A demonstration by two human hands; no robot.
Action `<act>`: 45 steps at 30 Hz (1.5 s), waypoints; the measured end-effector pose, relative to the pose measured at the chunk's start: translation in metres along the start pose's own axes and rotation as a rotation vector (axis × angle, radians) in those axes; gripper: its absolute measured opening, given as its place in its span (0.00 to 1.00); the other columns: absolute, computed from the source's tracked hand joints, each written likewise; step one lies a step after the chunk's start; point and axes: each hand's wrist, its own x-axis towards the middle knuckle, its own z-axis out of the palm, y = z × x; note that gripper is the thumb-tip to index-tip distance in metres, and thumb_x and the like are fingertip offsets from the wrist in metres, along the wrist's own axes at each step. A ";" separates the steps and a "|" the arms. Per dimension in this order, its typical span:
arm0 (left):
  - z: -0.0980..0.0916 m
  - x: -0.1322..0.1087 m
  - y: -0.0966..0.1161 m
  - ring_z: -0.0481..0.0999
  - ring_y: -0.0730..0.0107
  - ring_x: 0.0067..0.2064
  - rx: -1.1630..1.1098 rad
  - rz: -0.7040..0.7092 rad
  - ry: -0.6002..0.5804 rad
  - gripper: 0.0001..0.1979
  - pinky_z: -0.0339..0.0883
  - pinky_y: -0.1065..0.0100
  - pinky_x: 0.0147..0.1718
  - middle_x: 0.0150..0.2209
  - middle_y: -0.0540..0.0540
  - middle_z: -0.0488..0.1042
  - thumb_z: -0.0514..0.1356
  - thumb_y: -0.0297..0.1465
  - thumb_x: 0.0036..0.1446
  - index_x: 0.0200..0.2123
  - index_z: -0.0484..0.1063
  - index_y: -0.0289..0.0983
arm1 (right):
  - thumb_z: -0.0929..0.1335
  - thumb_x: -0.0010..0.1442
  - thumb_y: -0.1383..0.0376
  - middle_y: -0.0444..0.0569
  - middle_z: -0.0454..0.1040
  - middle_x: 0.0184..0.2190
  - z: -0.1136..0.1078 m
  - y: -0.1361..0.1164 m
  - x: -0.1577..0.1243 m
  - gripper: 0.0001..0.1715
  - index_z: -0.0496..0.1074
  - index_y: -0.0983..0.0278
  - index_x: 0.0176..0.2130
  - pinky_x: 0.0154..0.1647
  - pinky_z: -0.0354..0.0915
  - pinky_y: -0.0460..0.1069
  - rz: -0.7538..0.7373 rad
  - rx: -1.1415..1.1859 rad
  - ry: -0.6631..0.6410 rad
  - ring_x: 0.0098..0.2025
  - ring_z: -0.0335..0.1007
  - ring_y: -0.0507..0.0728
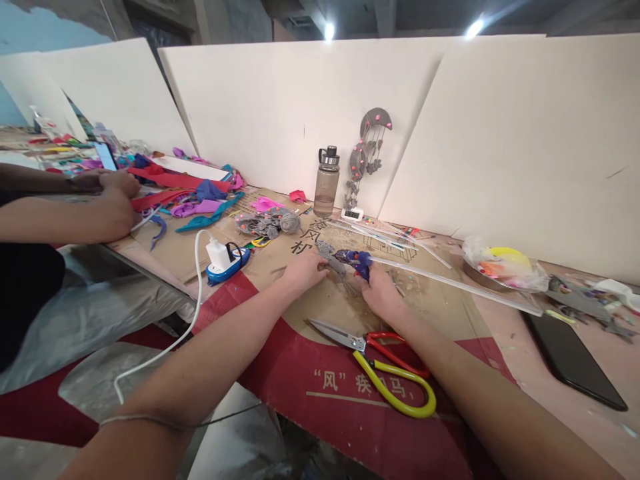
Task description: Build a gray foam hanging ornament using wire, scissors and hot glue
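My right hand [380,290] is wrapped round a blue hot glue gun [359,261]. A long clear glue stick [440,283] runs out of its back toward the right. The gun's nozzle end points left, close to a small grey felt piece [326,250] with thin strings hanging from it. That piece is pinched in the fingers of my left hand [306,270]; the exact grip is partly hidden. Below my hands lie scissors [361,344] with one red and one yellow handle, blades spread, on the cardboard sheet [280,347].
A water bottle [326,183] stands by the white board, near a grey hanging ornament [377,120]. At left are a grey yarn bundle [270,223], a blue power strip [227,265] and another person's arm [65,217]. Right: a bowl [493,283] and a black phone [575,360].
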 end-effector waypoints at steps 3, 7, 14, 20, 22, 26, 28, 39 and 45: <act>0.001 0.001 -0.001 0.75 0.61 0.41 -0.002 0.003 0.003 0.16 0.68 0.66 0.43 0.37 0.44 0.78 0.58 0.36 0.55 0.46 0.79 0.40 | 0.62 0.63 0.66 0.62 0.73 0.48 0.000 0.000 0.000 0.18 0.65 0.70 0.51 0.53 0.62 0.54 -0.005 -0.024 -0.025 0.51 0.70 0.63; 0.002 0.001 -0.002 0.74 0.60 0.43 -0.002 0.015 0.007 0.15 0.67 0.65 0.43 0.37 0.43 0.78 0.59 0.36 0.55 0.44 0.80 0.41 | 0.62 0.63 0.65 0.62 0.73 0.49 0.000 -0.001 0.000 0.18 0.65 0.70 0.51 0.53 0.62 0.54 0.013 -0.022 -0.007 0.51 0.70 0.63; 0.004 0.001 -0.005 0.75 0.60 0.42 -0.024 0.009 0.021 0.17 0.68 0.65 0.44 0.39 0.43 0.78 0.59 0.36 0.55 0.45 0.79 0.39 | 0.63 0.62 0.67 0.61 0.74 0.48 -0.001 -0.001 0.000 0.19 0.64 0.69 0.52 0.52 0.63 0.53 0.021 0.042 -0.012 0.51 0.70 0.62; 0.004 0.001 -0.003 0.75 0.61 0.41 -0.061 0.010 0.027 0.16 0.67 0.65 0.44 0.39 0.42 0.78 0.60 0.35 0.54 0.44 0.79 0.38 | 0.63 0.63 0.66 0.61 0.74 0.48 -0.003 -0.004 0.001 0.19 0.64 0.69 0.53 0.52 0.62 0.52 0.019 0.056 -0.007 0.52 0.69 0.62; 0.002 0.000 -0.002 0.74 0.62 0.40 -0.103 0.018 0.078 0.14 0.66 0.65 0.43 0.37 0.42 0.78 0.59 0.34 0.55 0.43 0.80 0.38 | 0.63 0.62 0.67 0.60 0.74 0.48 -0.003 -0.004 0.001 0.19 0.64 0.69 0.52 0.52 0.62 0.52 0.010 0.067 -0.010 0.51 0.70 0.61; -0.010 -0.002 0.001 0.73 0.67 0.35 -0.175 -0.035 0.250 0.14 0.63 0.70 0.35 0.34 0.45 0.78 0.54 0.34 0.59 0.36 0.79 0.37 | 0.63 0.62 0.67 0.61 0.75 0.47 -0.002 -0.004 0.001 0.18 0.65 0.69 0.51 0.50 0.63 0.53 0.018 0.059 -0.023 0.49 0.71 0.62; -0.017 -0.003 0.000 0.71 0.69 0.32 -0.169 -0.085 0.301 0.15 0.59 0.71 0.31 0.31 0.45 0.78 0.53 0.33 0.59 0.32 0.78 0.35 | 0.63 0.62 0.66 0.60 0.75 0.46 -0.002 -0.004 0.002 0.17 0.65 0.69 0.50 0.50 0.64 0.52 0.013 0.068 -0.001 0.48 0.71 0.62; -0.024 -0.003 -0.010 0.72 0.69 0.29 -0.226 -0.199 0.375 0.14 0.59 0.70 0.30 0.31 0.44 0.79 0.55 0.34 0.56 0.31 0.79 0.35 | 0.63 0.61 0.65 0.57 0.75 0.44 -0.007 -0.003 0.003 0.15 0.66 0.67 0.48 0.47 0.64 0.51 -0.022 0.139 0.025 0.45 0.72 0.60; -0.029 0.000 -0.025 0.72 0.68 0.28 -0.288 -0.221 0.328 0.13 0.59 0.70 0.29 0.27 0.45 0.79 0.56 0.36 0.53 0.28 0.79 0.35 | 0.66 0.59 0.61 0.51 0.76 0.40 -0.026 0.008 0.001 0.20 0.66 0.65 0.50 0.42 0.65 0.50 0.104 0.261 0.062 0.40 0.72 0.58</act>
